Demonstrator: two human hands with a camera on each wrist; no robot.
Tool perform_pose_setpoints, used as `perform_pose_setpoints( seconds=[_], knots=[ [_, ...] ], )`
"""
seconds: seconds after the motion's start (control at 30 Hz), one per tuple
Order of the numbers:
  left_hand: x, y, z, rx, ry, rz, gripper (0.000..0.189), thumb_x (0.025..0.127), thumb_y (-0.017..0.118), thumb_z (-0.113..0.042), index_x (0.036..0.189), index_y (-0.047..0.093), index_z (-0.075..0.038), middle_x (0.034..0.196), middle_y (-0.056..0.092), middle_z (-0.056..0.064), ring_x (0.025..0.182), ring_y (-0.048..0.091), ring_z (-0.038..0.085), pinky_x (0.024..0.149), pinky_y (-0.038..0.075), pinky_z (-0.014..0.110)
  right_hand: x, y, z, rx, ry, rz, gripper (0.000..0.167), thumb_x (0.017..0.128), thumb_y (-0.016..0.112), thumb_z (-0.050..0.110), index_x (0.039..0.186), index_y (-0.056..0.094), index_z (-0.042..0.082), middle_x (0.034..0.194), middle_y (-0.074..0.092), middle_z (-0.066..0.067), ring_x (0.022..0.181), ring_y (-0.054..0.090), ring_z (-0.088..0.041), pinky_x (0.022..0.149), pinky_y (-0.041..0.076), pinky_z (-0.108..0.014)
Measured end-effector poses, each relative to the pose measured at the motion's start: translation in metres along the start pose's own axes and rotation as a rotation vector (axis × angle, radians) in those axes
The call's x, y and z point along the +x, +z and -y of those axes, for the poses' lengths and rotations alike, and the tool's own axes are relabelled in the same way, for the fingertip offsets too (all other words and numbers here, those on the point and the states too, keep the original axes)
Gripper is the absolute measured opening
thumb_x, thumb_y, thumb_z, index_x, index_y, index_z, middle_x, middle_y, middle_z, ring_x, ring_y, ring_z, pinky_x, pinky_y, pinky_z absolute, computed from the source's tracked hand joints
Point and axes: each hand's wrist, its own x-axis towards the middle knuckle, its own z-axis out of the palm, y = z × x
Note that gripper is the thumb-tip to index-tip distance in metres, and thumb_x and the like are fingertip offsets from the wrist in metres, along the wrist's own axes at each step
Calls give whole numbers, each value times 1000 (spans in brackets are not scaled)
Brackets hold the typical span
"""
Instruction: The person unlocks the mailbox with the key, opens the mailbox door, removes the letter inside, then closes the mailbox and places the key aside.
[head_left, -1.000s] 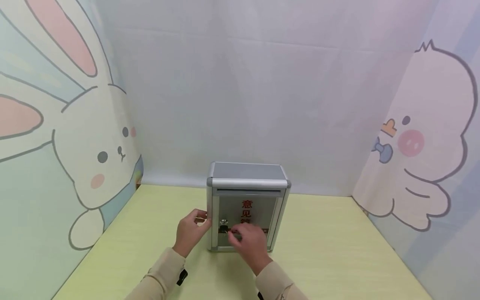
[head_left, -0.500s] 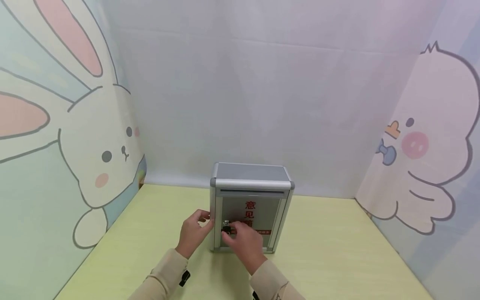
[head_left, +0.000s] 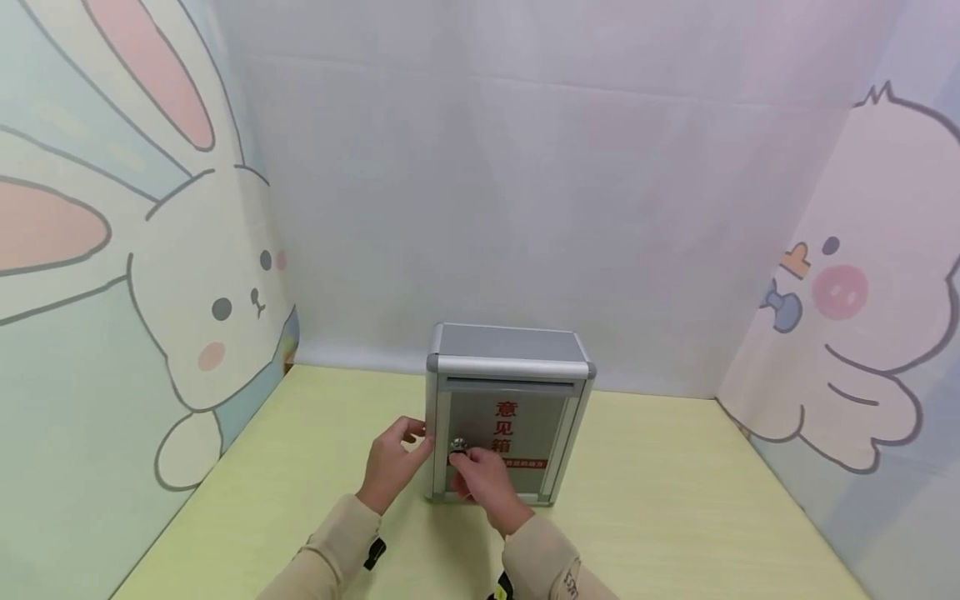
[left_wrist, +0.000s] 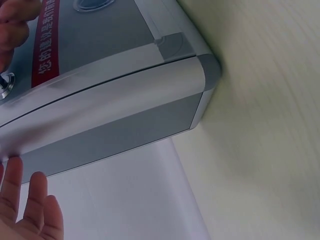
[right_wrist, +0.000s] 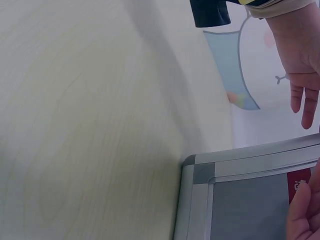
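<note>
A grey suggestion box [head_left: 517,343] with silver edges, a slot and red characters stands upright. On the left of its front panel is a round metal lock [head_left: 459,443] with a black-headed key in it, now mostly covered by fingers. My right hand [head_left: 489,486] pinches that key between thumb and index finger. At the box's left side, my left hand [head_left: 391,460] rests with relaxed fingers, its fingertips right at the edge. In the left wrist view those fingers [left_wrist: 35,197] point up toward the silver frame, and the lock [left_wrist: 6,86] shows below curled right-hand fingers [left_wrist: 12,32].
The box stands on a pale yellow wood-grain table [head_left: 660,492]. A light curtain [head_left: 480,183] hangs behind it. Side panels carry a cartoon rabbit [head_left: 210,292] on the left and a cartoon animal [head_left: 862,333] on the right.
My right hand has moved left onto the lock and closed its fingers on the key. My left hand stays at the box's side. The whole head view has shifted slightly.
</note>
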Motion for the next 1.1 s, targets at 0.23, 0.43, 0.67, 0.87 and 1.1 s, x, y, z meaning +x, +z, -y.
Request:
perform_pose_setpoints(
  seconds=[0.23,0.43,0.67,0.87,1.1],
  knots=[
    [1,1,0,-7,-7,10,11,82,68,-9,93,65,-4,88,67,7,83,59,32,62,46,29,2,-1,4,-58,-54,-20,25,90,58,16,67,51,8,58,53,1,53,49,-11,54,46,-33],
    [1,1,1,-10,-20,14,12,83,68,-9,93,65,-4,88,67,7,83,59,31,62,46,29,1,-1,6,-101,-84,-18,27,89,59,14,65,48,10,57,52,-1,53,50,-13,59,48,-39],
    [0,2,2,0,-28,6,11,83,69,-9,93,66,-5,88,67,6,81,59,27,61,46,29,0,-2,6,-285,-110,-62,23,89,62,22,74,54,7,64,54,-1,57,47,-12,54,40,-30],
    [0,2,2,0,-1,-8,12,82,69,-9,93,66,-5,88,67,7,79,59,25,61,46,27,-4,-5,4,-707,-330,-208,30,82,73,30,102,65,9,67,61,3,51,45,-6,45,35,-25],
    [0,3,3,4,19,-23,12,80,70,-9,91,66,-4,86,68,7,78,59,26,60,46,27,-1,-8,-7,-1129,-911,-524,26,64,84,28,79,66,17,59,58,9,39,34,-1,35,24,-17]
  ],
)
